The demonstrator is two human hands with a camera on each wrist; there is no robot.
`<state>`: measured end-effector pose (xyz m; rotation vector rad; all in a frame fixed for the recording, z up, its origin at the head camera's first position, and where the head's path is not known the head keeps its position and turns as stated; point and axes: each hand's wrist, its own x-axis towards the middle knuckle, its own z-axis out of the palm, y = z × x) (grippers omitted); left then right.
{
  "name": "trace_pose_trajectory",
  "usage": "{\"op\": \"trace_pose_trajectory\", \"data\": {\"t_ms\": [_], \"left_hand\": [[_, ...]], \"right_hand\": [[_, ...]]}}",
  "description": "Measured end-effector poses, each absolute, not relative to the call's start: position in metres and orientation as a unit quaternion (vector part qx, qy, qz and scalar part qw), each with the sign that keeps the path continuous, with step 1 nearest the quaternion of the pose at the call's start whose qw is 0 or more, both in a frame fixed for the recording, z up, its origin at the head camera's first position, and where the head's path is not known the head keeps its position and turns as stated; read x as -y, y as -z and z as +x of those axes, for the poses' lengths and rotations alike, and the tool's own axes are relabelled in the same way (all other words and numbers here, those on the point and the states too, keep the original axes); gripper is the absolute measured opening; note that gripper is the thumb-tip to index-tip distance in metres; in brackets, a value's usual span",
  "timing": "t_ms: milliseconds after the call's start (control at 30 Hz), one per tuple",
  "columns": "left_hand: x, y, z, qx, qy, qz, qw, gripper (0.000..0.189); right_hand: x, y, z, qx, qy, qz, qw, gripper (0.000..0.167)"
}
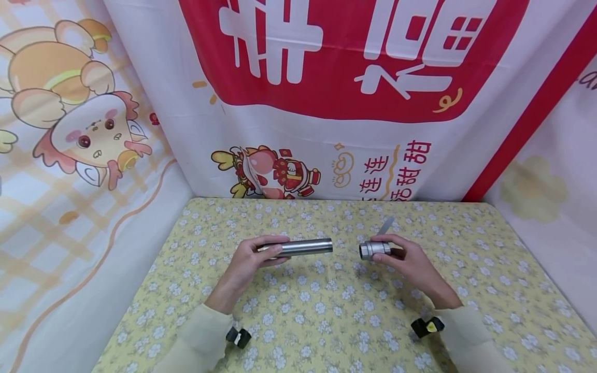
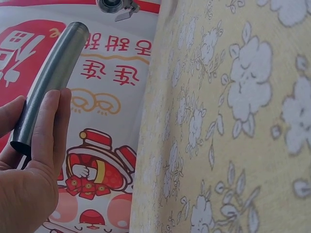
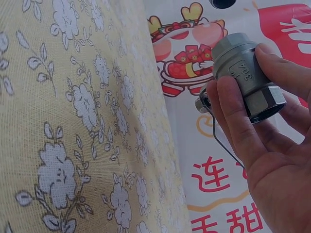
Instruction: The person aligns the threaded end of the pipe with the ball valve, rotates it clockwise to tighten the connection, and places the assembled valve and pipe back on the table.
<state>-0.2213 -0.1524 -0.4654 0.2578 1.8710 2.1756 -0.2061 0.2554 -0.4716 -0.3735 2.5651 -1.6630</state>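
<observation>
A straight steel pipe [image 1: 308, 247] is held by my left hand [image 1: 252, 258], thumb on one side and fingers on the other. In the left wrist view the pipe [image 2: 56, 80] shows threads round its far end. My right hand [image 1: 406, 259] grips a metal ball valve [image 1: 373, 249] by its body, and the valve's flat lever [image 1: 386, 225] points away. The right wrist view shows "304" cast into the valve body [image 3: 245, 68] and a hex end facing the palm. Pipe end and valve opening face each other across a gap.
A yellow flowered cloth [image 1: 322, 321] covers the table under both hands. Printed curtains hang at the back [image 1: 326, 124] and at the left [image 1: 93, 217] and right sides. Each wrist carries a small black camera mount [image 1: 239, 337].
</observation>
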Motion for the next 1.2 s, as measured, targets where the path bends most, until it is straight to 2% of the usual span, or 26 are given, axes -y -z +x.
{"op": "trace_pose_trajectory", "data": {"t_ms": [1200], "left_hand": [[0.141,0.466,-0.214,-0.648,-0.742,0.112,0.132,0.039]], "right_hand": [[-0.24,0.475,-0.202,-0.82,0.555,-0.136,0.025,0.047]]}}
